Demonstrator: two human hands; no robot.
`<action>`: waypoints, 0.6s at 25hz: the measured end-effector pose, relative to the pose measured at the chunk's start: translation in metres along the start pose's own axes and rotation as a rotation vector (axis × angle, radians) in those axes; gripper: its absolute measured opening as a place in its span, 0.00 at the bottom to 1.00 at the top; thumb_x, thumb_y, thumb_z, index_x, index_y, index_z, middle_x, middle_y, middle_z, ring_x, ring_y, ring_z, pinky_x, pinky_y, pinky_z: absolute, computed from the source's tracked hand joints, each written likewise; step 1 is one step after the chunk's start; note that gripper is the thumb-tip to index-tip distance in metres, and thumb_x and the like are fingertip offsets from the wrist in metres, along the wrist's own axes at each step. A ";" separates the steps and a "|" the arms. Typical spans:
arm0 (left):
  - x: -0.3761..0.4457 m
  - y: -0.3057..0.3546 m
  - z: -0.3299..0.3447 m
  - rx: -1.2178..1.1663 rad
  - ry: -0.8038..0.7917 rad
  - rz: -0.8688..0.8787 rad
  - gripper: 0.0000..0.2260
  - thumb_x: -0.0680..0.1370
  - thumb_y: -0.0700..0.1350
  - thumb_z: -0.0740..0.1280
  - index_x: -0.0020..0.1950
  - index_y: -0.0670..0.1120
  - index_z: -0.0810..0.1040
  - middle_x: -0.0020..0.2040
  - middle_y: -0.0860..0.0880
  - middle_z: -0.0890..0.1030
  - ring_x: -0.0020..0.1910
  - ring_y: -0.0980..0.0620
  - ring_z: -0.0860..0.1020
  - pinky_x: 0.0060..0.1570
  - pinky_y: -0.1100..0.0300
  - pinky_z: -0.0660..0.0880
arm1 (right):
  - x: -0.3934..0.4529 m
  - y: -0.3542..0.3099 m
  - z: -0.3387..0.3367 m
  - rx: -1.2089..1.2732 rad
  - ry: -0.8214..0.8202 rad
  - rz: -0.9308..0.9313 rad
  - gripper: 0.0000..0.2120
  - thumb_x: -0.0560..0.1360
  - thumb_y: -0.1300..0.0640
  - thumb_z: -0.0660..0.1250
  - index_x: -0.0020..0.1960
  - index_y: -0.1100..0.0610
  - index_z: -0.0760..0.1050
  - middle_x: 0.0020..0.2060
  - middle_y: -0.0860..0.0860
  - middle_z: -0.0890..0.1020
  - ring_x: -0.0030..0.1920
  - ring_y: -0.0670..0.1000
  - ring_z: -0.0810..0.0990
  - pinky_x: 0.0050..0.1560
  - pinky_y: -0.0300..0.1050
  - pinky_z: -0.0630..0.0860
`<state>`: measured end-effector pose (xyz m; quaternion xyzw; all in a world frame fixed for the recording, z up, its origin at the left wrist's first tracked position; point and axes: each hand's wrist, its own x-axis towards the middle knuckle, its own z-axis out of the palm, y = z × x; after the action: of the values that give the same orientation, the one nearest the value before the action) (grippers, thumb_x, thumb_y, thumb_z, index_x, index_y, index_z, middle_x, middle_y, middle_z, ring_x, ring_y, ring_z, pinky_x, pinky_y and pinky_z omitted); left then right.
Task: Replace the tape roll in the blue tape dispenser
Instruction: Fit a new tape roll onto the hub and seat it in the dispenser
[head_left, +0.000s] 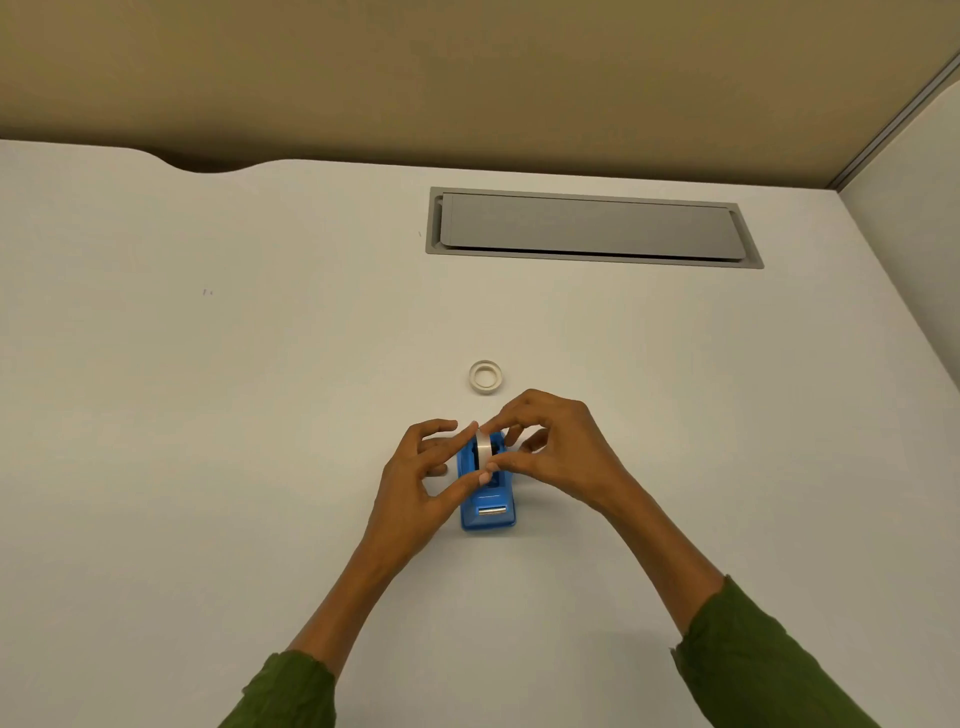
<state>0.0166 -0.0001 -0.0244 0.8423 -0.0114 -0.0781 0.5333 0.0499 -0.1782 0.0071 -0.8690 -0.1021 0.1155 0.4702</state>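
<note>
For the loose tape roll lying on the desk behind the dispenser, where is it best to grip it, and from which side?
The loose tape roll lies flat on the desk with its hole facing up, so its faces are hard to reach. Probably best: come from above and pinch the outer rim at opposite sides, or hook a finger inside the hole.

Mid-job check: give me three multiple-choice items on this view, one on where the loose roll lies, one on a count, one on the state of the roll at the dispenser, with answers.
1. Where does the loose tape roll lie?
A. On the desk beyond the blue tape dispenser
B. On the grey hatch
C. Inside the dispenser

2. How many tape rolls show?
A. One
B. Two
C. Three

3. How is the roll at the dispenser?
A. Lying flat, untouched
B. On edge, with fingers of the left hand and right hand on it
C. Lifted high above the desk

Answers: 1 A, it rests flat on the desk, farther from the person; 2 B, one loose, one at the dispenser; 3 B, both hands pinch it over the dispenser.
</note>
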 end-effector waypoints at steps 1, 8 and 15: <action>0.000 0.000 0.000 -0.002 -0.002 0.013 0.21 0.69 0.46 0.72 0.61 0.53 0.73 0.64 0.48 0.71 0.55 0.50 0.75 0.45 0.71 0.73 | 0.001 0.000 0.001 0.010 0.018 0.000 0.11 0.65 0.59 0.76 0.47 0.54 0.82 0.43 0.48 0.80 0.40 0.44 0.80 0.37 0.33 0.77; 0.000 0.000 -0.001 0.000 -0.010 0.023 0.20 0.70 0.47 0.71 0.62 0.52 0.74 0.64 0.48 0.71 0.57 0.51 0.74 0.47 0.70 0.73 | 0.006 -0.003 -0.001 0.085 0.022 0.052 0.06 0.67 0.57 0.76 0.43 0.55 0.83 0.38 0.45 0.82 0.39 0.44 0.81 0.41 0.38 0.79; -0.002 0.000 -0.001 0.007 0.005 0.016 0.21 0.70 0.48 0.71 0.62 0.53 0.74 0.64 0.49 0.71 0.52 0.49 0.77 0.43 0.72 0.74 | 0.016 -0.007 -0.003 0.192 -0.048 0.147 0.05 0.64 0.58 0.77 0.38 0.55 0.83 0.35 0.50 0.85 0.33 0.48 0.84 0.38 0.34 0.79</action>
<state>0.0144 0.0010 -0.0233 0.8441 -0.0171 -0.0716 0.5311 0.0655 -0.1729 0.0128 -0.8220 -0.0378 0.1800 0.5389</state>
